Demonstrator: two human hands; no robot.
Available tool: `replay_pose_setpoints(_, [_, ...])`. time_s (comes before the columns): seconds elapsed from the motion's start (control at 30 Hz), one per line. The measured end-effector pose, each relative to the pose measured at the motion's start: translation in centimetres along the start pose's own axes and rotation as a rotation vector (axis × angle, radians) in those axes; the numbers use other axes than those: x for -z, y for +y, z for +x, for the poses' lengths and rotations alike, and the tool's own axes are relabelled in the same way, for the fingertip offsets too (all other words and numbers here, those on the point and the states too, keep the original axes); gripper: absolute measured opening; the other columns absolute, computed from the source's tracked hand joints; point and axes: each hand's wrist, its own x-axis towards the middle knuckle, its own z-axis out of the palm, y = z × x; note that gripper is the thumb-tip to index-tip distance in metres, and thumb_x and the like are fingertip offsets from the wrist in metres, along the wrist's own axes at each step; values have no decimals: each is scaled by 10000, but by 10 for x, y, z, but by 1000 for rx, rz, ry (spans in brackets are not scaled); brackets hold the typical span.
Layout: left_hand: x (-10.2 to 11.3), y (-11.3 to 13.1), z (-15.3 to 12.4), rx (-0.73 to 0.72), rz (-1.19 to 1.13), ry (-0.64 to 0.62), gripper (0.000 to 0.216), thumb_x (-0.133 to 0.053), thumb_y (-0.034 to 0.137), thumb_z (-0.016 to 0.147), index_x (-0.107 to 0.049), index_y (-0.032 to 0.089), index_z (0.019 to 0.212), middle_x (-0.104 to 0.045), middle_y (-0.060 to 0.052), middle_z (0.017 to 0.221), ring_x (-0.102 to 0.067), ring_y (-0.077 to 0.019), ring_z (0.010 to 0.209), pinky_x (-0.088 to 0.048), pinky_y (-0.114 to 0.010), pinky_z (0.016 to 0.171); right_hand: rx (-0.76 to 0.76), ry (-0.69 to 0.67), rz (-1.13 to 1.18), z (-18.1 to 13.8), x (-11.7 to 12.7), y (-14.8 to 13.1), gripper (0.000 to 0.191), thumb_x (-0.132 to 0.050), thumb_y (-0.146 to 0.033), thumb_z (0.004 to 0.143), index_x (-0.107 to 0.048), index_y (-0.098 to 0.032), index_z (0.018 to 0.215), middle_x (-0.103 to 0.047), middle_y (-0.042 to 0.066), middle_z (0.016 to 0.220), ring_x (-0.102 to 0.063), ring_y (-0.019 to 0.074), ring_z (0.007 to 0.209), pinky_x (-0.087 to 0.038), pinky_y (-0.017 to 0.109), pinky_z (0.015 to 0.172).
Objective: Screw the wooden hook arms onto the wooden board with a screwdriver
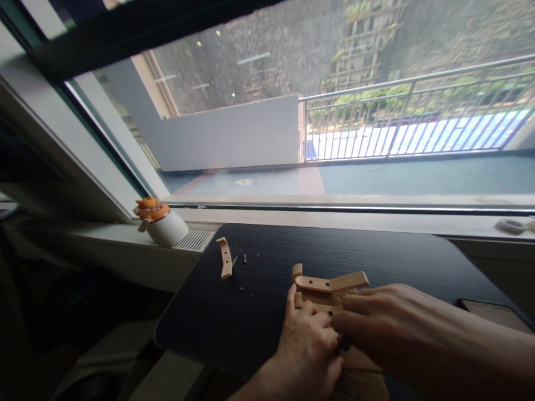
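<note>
A small wooden piece (328, 284) with curved hook-like arms lies near the front of a black table (259, 289). My left hand (307, 348) is curled closed against its near side, thumb up beside the wood. My right hand (376, 323) reaches in from the right, fingers pressed together on the same wooden piece; something small and dark shows between the two hands but I cannot make it out. A separate curved wooden hook (225, 257) lies apart at the table's back left, with a few small screws or chips (242, 259) beside it.
A white cup with an orange lid (161, 221) stands on the windowsill vent at the left. A large window runs behind the table, showing a balcony and railing. A pale object (512, 225) sits on the sill at far right.
</note>
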Motion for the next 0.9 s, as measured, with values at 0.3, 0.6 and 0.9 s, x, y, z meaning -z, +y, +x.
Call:
replay_pose_setpoints(0.3, [44,7,-15,29,-178,115,317,-714,260,744,-635,262,1051,-653,-35,1130,-561,-259,1124,-115,-621,1135,-2,51,5,7,-6,-8,329,-532,-78,864,-697,-265,1078,-724,37,1050,-686,183,931,-520,259,854])
replay_pose_setpoints(0.6, [-25,-28,-54,357,-707,662,653,-671,281,771,-404,239,1366,-545,-96,1312,-507,-278,1231,-399,-429,1057,-246,430,84,-23,-68,23,334,-506,-228,926,-606,-289,1239,-705,55,1124,-683,191,948,-552,257,778])
replay_pose_setpoints(0.9, [-48,-28,-58,338,-933,580,718,-644,170,747,-316,234,1382,-609,-43,1067,-615,-199,996,-477,-334,919,-257,637,220,-29,-90,26,325,-546,-296,896,-615,-245,1210,-721,47,1027,-688,184,896,-564,283,790])
